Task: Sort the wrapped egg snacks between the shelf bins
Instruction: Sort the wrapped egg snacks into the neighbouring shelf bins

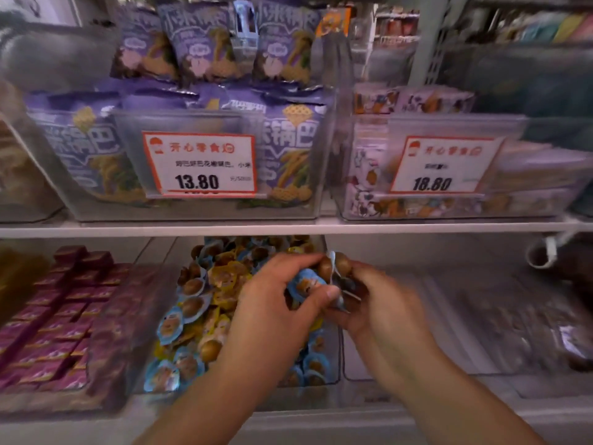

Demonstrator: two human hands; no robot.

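Observation:
A clear bin on the lower shelf holds a heap of wrapped egg snacks, brown eggs in blue and yellow wrappers. Over the bin's right side, my left hand grips a bunch of blue-wrapped egg snacks. My right hand meets it from the right and holds the same bunch, with two brown eggs showing on top. The picture is blurred around my right hand. To the right stands another clear bin whose floor looks bare near the front.
Left of the egg bin, a bin of small dark red packets. At far right, dim brownish packets. Above the white shelf edge, a bin of purple snack bags with price tag 13.80 and a bin tagged 18.80.

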